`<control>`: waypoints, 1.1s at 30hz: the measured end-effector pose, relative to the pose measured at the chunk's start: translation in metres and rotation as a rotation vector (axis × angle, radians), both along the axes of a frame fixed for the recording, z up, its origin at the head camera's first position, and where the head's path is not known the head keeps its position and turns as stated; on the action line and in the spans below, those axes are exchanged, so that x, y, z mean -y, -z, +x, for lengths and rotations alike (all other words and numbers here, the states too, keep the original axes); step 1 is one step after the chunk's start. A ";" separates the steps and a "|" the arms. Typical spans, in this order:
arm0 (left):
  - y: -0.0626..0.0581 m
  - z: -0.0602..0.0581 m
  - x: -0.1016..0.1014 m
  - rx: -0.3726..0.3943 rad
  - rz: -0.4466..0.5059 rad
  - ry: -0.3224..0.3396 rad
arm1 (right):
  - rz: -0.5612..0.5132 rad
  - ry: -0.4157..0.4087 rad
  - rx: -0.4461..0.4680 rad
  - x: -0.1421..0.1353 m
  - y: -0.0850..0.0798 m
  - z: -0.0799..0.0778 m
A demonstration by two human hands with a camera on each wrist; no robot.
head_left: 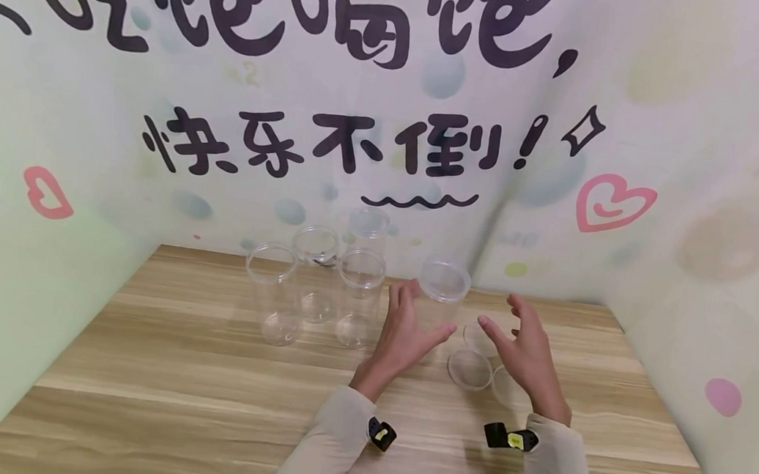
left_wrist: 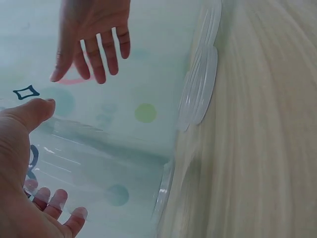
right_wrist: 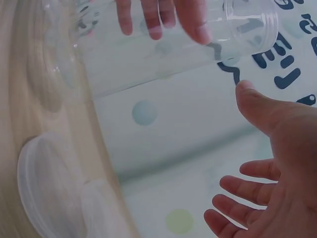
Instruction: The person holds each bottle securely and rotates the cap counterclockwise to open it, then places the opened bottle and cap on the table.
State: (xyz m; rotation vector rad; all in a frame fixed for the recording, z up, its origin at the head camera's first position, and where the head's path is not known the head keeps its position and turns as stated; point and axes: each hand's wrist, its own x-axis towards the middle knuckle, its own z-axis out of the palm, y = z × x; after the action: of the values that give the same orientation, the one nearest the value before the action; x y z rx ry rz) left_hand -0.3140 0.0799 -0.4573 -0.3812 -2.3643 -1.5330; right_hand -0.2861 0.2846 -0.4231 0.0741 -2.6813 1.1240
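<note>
My left hand (head_left: 407,331) curls round a tall clear plastic jar (head_left: 439,312), with the thumb on the near side and the other fingers behind it. A cloudy lid (head_left: 445,277) covers the top of this jar. Its base is close over the wooden table in the left wrist view. My right hand (head_left: 528,354) hovers to the right, holding nothing, its fingers spread and relaxed. Below that hand, loose round lids (head_left: 470,370) lie overlapping on the wood.
Left of my hands stand several upright clear jars: one at the far left (head_left: 274,296), others beside it (head_left: 359,302), and one at the back (head_left: 368,225) with a cloudy top. A printed wall (head_left: 328,211) rises behind the wooden table (head_left: 163,398), with side walls left and right.
</note>
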 end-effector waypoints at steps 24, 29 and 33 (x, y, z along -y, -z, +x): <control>-0.004 0.013 0.016 -0.091 -0.085 0.074 | -0.023 -0.105 -0.177 0.032 -0.030 0.018; -0.003 0.015 0.016 -0.110 -0.096 0.089 | -0.026 -0.154 -0.224 0.042 -0.033 0.023; 0.000 0.016 0.019 -0.145 -0.134 0.082 | -0.012 -0.186 -0.275 0.054 -0.032 0.026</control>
State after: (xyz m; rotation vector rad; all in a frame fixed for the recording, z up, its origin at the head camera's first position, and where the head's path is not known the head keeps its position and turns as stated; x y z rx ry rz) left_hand -0.2979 0.0611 -0.4571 -0.6051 -2.3699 -1.3357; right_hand -0.2597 0.2307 -0.3912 0.4505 -2.4604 1.0912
